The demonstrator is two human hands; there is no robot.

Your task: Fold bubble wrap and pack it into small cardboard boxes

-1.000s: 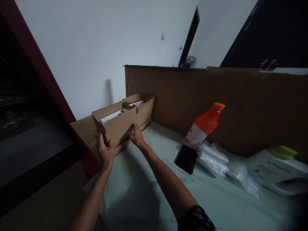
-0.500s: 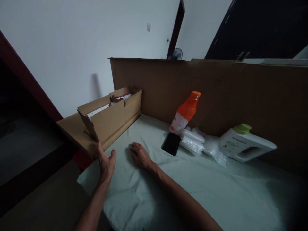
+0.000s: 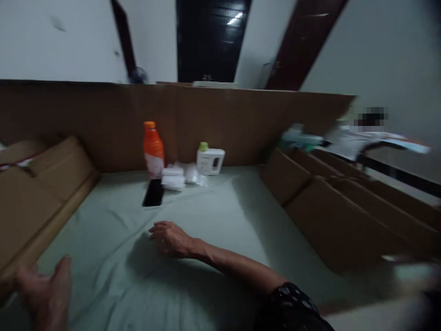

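My left hand [image 3: 44, 289], smeared by motion, is at the lower left with its thumb apart from the fingers. It is beside the lower edge of a cardboard box [image 3: 31, 207], and I cannot tell whether they touch. My right hand [image 3: 170, 239] is palm down over the pale green cloth [image 3: 220, 216], fingers loosely bent and slightly apart, with nothing seen in it. Beyond it lie a black phone-like slab [image 3: 153, 192] and folded bubble wrap [image 3: 173, 178]. An orange bottle [image 3: 153, 149] with a pale label stands behind these, and a white jug [image 3: 211, 161] with a green cap is to its right.
A tall cardboard panel [image 3: 220, 119] runs along the back. Cardboard boxes or dividers [image 3: 327, 216] line the right side, with a crumpled clear and green plastic item [image 3: 299, 138] on top. Farther right, beyond the panel, a pale surface bears blurred items.
The view has swung to the right, bringing the right-hand boxes into sight. My right hand appears raised a little off the cloth. My left hand stays near the left box, lower in view.
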